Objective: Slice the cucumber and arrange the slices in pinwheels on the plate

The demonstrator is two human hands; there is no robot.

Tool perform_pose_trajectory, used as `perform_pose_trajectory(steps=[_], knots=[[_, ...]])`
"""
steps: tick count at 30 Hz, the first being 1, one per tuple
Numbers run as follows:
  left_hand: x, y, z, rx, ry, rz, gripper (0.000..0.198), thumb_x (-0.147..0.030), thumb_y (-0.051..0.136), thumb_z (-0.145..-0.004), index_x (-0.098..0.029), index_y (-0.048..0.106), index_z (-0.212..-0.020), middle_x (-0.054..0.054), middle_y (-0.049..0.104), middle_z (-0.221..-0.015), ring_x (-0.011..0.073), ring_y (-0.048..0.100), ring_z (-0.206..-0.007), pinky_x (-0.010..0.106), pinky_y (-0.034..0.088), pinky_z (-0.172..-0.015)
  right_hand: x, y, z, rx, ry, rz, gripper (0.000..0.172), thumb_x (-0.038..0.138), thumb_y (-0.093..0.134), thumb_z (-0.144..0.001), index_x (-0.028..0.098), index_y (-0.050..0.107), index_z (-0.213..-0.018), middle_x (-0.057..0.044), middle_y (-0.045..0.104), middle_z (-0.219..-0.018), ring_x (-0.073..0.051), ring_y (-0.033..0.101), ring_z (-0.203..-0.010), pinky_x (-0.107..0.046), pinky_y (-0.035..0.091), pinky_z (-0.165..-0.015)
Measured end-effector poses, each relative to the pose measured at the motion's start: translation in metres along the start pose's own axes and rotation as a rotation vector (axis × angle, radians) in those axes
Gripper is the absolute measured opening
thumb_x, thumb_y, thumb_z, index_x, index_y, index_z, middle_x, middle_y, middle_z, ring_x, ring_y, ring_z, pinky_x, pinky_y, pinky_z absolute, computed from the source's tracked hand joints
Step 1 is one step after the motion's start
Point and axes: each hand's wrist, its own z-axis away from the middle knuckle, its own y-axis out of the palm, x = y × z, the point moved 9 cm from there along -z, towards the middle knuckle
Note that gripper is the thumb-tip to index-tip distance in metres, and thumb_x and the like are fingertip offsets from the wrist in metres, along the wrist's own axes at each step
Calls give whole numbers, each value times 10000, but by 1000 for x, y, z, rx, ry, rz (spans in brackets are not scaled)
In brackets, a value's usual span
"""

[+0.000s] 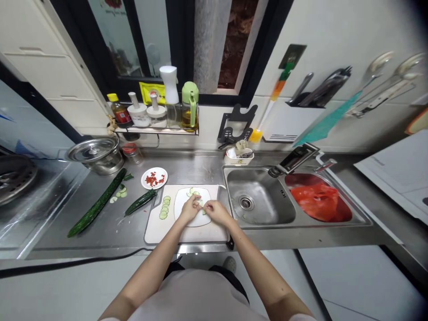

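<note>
A white plate (180,216) rests on the pale cutting board (157,234). Several cucumber slices (193,191) lie at its far edge. Over the plate's middle, my left hand (190,208) is closed with its fingertips around pale green cucumber slices. Close on its right, my right hand (216,211) pinches at a cucumber slice between the two hands; the fingers partly hide it. A row of overlapping cucumber slices (164,207) lies on the board left of the plate. Beyond the board's left edge is a cut cucumber piece (140,202).
A long whole cucumber (98,203) and some offcuts (122,193) lie on the steel counter. Behind the board stands a small dish (154,178) of red bits. To the right is the sink (267,211), with a red bag (316,200) in its second basin.
</note>
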Motion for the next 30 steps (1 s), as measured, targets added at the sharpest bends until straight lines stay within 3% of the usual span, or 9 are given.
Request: perform_pose_trajectory(steps=[4,11,19,30], knots=[[10,6,-7,-4,-36,-238,384,-93,612,-741,-205,600,-1108,-50,586,-698,102,559,-639,222,416,-676,-15,10,0,10,90,135,183,247,529,-857,190,701,-833,-19,687,-809,-142,569,-768,-220,346,-662],[-4,13,-12,28,24,-467,400,-116,586,-791,-207,582,-1181,13,665,-847,161,624,-794,260,432,-748,-18,12,-2,27,111,312,228,291,477,-939,196,684,-944,-44,694,-969,-173,563,-961,-241,361,-741],[-15,17,-7,33,90,-689,326,-196,587,-846,-199,604,-1171,71,667,-973,220,598,-976,301,421,-815,-12,14,6,12,141,424,260,291,448,-966,180,637,-1106,-91,672,-1088,-193,550,-1028,-263,371,-818],[-11,18,-2,16,94,-743,199,-260,545,-891,-212,679,-1031,74,651,-987,226,574,-999,313,422,-838,-5,27,27,9,253,567,319,318,379,-992,229,620,-1180,-91,717,-940,-192,630,-910,-264,367,-748]])
